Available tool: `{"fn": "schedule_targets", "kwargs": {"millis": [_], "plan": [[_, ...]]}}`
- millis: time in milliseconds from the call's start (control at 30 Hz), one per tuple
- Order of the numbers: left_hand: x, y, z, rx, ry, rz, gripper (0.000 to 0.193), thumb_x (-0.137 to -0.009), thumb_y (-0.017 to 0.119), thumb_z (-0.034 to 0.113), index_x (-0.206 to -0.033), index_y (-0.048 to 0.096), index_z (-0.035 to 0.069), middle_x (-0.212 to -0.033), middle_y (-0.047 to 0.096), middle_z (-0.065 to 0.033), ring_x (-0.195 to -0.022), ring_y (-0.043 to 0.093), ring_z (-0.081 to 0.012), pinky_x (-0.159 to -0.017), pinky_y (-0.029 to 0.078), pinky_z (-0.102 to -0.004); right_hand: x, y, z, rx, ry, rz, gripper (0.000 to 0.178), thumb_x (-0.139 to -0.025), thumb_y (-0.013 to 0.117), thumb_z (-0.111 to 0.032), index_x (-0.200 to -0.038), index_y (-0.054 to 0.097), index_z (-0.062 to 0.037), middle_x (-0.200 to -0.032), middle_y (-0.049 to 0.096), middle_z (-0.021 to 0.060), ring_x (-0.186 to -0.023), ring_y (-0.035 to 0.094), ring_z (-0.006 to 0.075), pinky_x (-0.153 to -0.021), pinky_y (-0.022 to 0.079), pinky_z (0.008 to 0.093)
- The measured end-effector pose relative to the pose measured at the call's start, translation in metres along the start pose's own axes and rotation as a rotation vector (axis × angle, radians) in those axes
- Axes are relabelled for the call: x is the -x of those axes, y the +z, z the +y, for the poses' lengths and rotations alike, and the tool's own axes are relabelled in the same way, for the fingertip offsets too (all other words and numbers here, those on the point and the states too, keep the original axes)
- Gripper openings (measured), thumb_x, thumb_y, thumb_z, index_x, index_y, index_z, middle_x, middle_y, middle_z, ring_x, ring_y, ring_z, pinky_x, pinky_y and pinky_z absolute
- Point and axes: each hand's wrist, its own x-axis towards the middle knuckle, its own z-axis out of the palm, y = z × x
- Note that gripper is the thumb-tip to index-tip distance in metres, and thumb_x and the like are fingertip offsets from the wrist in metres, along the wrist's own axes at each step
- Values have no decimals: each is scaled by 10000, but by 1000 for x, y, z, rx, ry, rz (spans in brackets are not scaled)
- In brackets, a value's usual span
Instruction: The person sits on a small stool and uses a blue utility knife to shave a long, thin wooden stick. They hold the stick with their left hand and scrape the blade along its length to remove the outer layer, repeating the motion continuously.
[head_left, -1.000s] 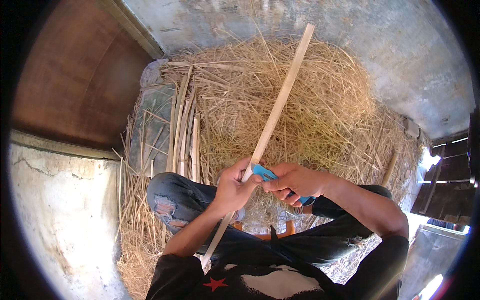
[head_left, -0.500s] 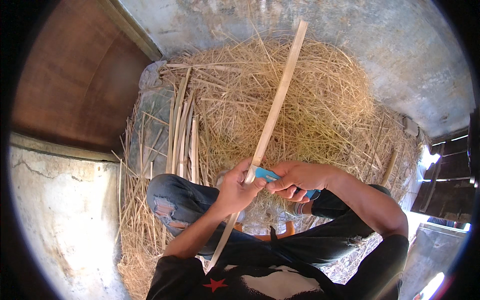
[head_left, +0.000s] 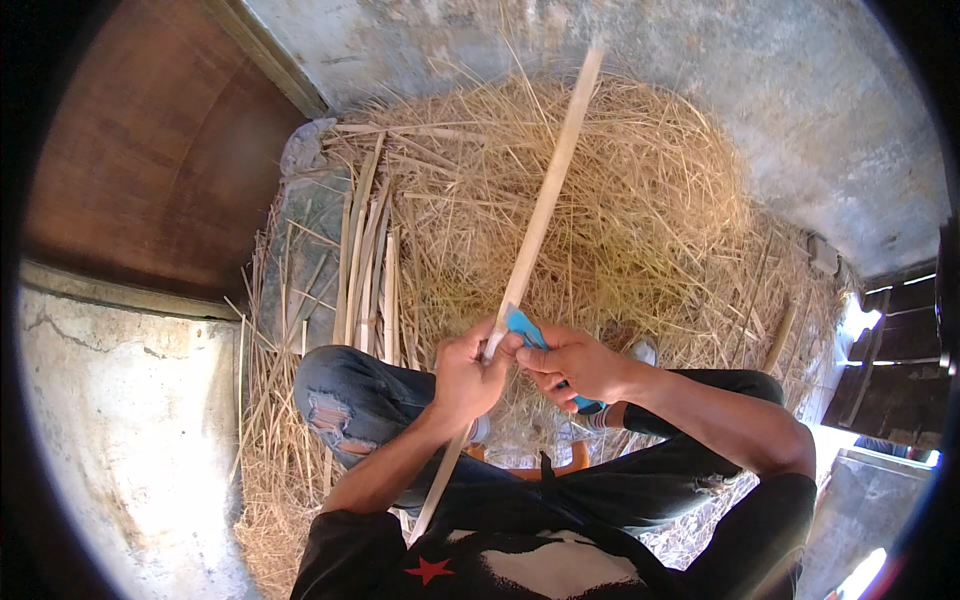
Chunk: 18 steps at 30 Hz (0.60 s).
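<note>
A long, pale, flat bamboo strip [head_left: 545,205] slants from my lap up toward the far wall. My left hand [head_left: 468,378] is closed round its lower part, in front of my lap. In my right hand [head_left: 585,366] is a blue-handled knife [head_left: 523,326], its upper end lying against the strip just above my left hand. The lower end of the blue handle shows beneath my right fingers. My left thumb reaches over to the knife beside the strip. The blade's edge is too small to make out.
Loose straw-like shavings [head_left: 650,190] are heaped before me against the grey wall [head_left: 680,50]. Several cut strips [head_left: 362,260] lie at the left on a grey slab [head_left: 308,215]. A brown wooden panel [head_left: 150,160] stands at far left. Under my legs is an orange stool [head_left: 575,458].
The knife has shifted up along the strip and turned more upright in my right hand. The strip's far end has swung slightly left and is blurred.
</note>
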Motion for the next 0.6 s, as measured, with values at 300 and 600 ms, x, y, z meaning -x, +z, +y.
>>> {"fn": "schedule_targets", "kwargs": {"millis": [300, 600], "plan": [[-1, 2, 11, 228, 93, -106, 394, -963, 712, 210, -1278, 586, 9, -959, 679, -23, -834, 592, -62, -736, 501, -251, 12, -23, -26, 109, 193, -209, 269, -1036, 566, -337, -904, 518, -108, -628, 359, -59, -498, 371, 60, -413, 323, 250], [3, -4, 5, 253, 16, -117, 282, -944, 735, 201, -1094, 586, 15, -819, 629, 10, -744, 530, -42, -644, 447, -246, 10, -19, -20, 124, 218, -164, 296, -1030, 588, -349, -899, 543, -87, -622, 366, -60, -498, 359, 57, -413, 295, 236]]}}
